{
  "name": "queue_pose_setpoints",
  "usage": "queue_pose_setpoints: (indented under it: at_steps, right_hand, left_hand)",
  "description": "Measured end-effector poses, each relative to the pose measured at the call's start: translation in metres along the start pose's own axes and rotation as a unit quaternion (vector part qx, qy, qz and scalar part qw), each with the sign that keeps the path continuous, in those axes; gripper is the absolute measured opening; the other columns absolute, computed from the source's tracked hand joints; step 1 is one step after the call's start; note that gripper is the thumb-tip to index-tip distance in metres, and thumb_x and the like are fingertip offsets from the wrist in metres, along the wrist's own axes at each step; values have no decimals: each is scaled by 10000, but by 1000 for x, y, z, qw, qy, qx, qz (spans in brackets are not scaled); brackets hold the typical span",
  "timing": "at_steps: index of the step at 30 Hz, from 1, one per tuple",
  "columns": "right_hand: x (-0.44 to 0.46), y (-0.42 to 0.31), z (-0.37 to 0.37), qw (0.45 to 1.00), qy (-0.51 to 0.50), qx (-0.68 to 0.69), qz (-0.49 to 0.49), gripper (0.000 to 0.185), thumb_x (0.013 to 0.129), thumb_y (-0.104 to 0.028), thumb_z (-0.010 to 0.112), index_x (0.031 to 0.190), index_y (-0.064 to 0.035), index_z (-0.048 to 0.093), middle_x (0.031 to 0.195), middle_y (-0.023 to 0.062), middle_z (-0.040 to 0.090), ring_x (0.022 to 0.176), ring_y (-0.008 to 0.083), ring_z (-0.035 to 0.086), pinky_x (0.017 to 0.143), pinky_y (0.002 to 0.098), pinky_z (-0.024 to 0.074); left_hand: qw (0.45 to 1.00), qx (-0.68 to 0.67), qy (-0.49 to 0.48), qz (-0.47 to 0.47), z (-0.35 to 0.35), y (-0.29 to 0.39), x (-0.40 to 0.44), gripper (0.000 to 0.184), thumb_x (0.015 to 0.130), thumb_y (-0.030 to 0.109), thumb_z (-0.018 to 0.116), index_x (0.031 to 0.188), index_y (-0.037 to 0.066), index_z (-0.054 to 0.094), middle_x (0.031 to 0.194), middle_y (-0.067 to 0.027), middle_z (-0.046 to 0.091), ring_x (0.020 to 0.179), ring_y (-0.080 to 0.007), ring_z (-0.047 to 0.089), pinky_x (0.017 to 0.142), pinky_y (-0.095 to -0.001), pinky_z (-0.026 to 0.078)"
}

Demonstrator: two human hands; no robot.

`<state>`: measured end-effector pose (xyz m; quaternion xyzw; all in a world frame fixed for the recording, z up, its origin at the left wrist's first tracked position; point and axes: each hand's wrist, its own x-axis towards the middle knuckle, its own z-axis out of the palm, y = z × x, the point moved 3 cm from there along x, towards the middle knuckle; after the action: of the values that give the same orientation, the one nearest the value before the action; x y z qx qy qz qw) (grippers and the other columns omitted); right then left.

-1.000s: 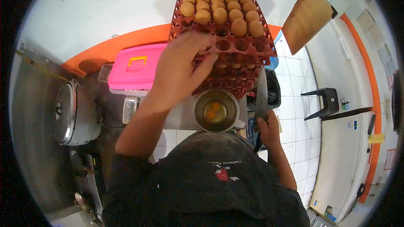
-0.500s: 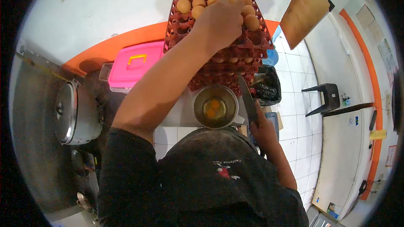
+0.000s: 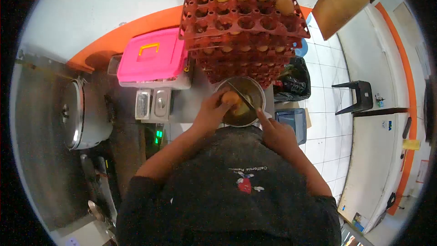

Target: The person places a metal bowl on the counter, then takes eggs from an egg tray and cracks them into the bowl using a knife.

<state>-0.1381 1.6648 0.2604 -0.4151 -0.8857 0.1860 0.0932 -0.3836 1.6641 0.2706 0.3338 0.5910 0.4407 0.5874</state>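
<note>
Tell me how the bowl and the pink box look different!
The bowl is round, but the pink box has straight sides and corners. The bowl is shiny metal, while the pink box has a bright pink lid. The bowl is open on top; the pink box is closed. Both can hold things.

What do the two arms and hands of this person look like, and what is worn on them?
The left hand and right hand are without gloves, and no watch or bracelet shows at the wrists. The forearms are uncovered up to short black sleeves, which end near the elbows. These belong to a black top with a small red-and-white print.
</note>
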Motion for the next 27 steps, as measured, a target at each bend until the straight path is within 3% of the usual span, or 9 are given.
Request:
queue_pose_setpoints:
  at_steps: [2, 5, 8, 11, 14, 17, 20, 23, 27]
  right_hand:
    - [9, -8, -4, 998, -57, -28, 1, 636, 958, -166, 648, 1562, -93, 462, 918, 165, 745, 715, 398, 717, 617, 524, 562]
    - [9, -4, 11, 999, 15, -35, -17, 670, 955, -182, 664, 1580, -88, 441, 882, 167, 731, 689, 387, 708, 608, 518, 562]
    - [11, -9, 9, 999, -6, -26, -33, 667, 963, -181, 662, 1583, -82, 435, 932, 195, 745, 709, 396, 719, 619, 524, 563]
    - [12, -8, 17, 997, -67, -21, 18, 748, 943, -173, 632, 1635, -195, 347, 1038, 211, 736, 771, 435, 734, 654, 576, 593]
    - [20, -20, -6, 978, -120, 32, 165, 679, 958, -206, 653, 1579, -118, 394, 1075, 237, 735, 779, 474, 724, 700, 605, 584]
    - [20, -8, -7, 980, 7, 145, 135, 661, 968, -271, 685, 1523, -37, 415, 1150, 284, 714, 904, 509, 720, 806, 603, 581]
    - [41, -13, -13, 977, 98, 185, 35, 758, 945, -363, 747, 1508, 17, 410, 1205, 310, 693, 1040, 518, 699, 906, 565, 573]
    - [53, -16, -12, 973, 50, 217, 61, 795, 866, -256, 854, 1483, 18, 434, 1296, 246, 652, 1175, 366, 685, 984, 456, 536]
    - [64, -15, -12, 969, 49, 228, 79, 855, 805, -283, 891, 1472, 12, 444, 1211, 250, 700, 1132, 386, 716, 947, 463, 556]
  left_hand:
    - [1000, 1, -17, 17, -4, -26, 13, 426, 1054, 201, 664, 1414, -22, 613, 1236, -110, 733, 1095, -187, 711, 997, -322, 553]
    - [998, 35, -3, 47, -9, -41, 18, 438, 1054, 271, 674, 1371, -30, 641, 1159, -104, 762, 1081, -180, 710, 960, -325, 553]
    - [998, 32, -10, 62, -7, -34, 12, 450, 1051, 280, 675, 1369, -37, 635, 1170, -119, 759, 1071, -178, 711, 959, -328, 555]
    - [998, 13, -22, 50, -9, -35, 13, 437, 1049, 251, 675, 1374, -36, 633, 1188, -127, 746, 1079, -181, 708, 981, -329, 554]
    - [999, -17, -20, 39, -11, -37, 12, 447, 1033, 204, 694, 1407, -23, 602, 1238, -137, 717, 1091, -186, 703, 994, -332, 554]
    - [995, -23, -44, 86, -11, -50, 13, 501, 1069, 337, 666, 1437, 6, 591, 1329, -111, 691, 1238, -207, 631, 1094, -387, 512]
    - [992, 28, -97, 73, -10, -52, 13, 478, 1049, 327, 700, 1410, 28, 609, 1337, -116, 689, 1231, -212, 642, 1077, -392, 529]
    - [991, 45, -117, 48, -5, -44, 8, 493, 1001, 142, 717, 1445, 13, 547, 1305, -117, 688, 1179, -207, 682, 1004, -350, 554]
    - [991, 78, -102, 40, -4, -36, 5, 493, 970, 182, 748, 1408, 13, 599, 1272, -128, 714, 1151, -214, 701, 999, -355, 560]
